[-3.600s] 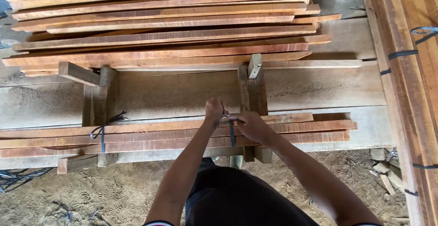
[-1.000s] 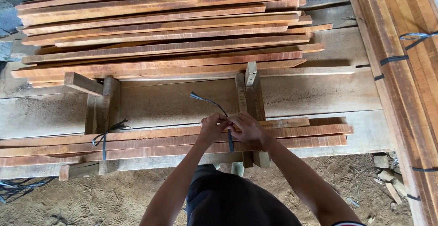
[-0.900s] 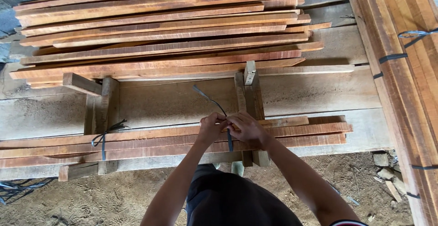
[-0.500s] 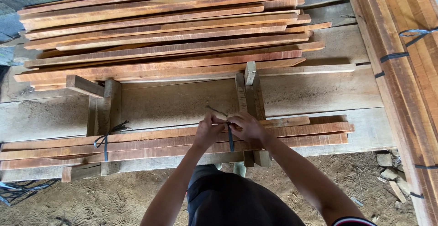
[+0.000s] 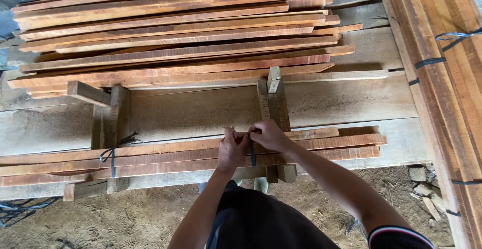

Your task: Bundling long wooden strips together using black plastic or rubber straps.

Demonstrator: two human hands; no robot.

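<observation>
at the near edge of the broad plank table (image 5: 201,113), we see a flat bundle of thin reddish wood strips (image 5: 326,146) lying lengthwise, left to right. both hands meet on top of this bundle, just right of its middle. the left hand (image 5: 232,149) rests on the strips with its fingers (image 5: 230,134) curled shut and pinched on the dark strap (image 5: 252,153) that runs over the bundle; the right hand (image 5: 270,134) sits touching it, fingers likewise closed on the same strap at the bundle's far edge. the strap shows as a short dark band running down the near face of the strips between the two hands. whether it is knotted we cannot tell, since the hands cover the join.

further left, a second dark strap (image 5: 113,151) already circles the same bundle, its loose ends sticking up. under the bundle, two pairs of upright wooden blocks (image 5: 273,103) stand on the table, one pair beside each strap. beyond them lies a tall loose stack of similar strips (image 5: 175,38). along the right edge, well apart from the hands, runs another strapped pile of boards (image 5: 442,78). below the table, sandy ground (image 5: 125,219) is visible.
</observation>
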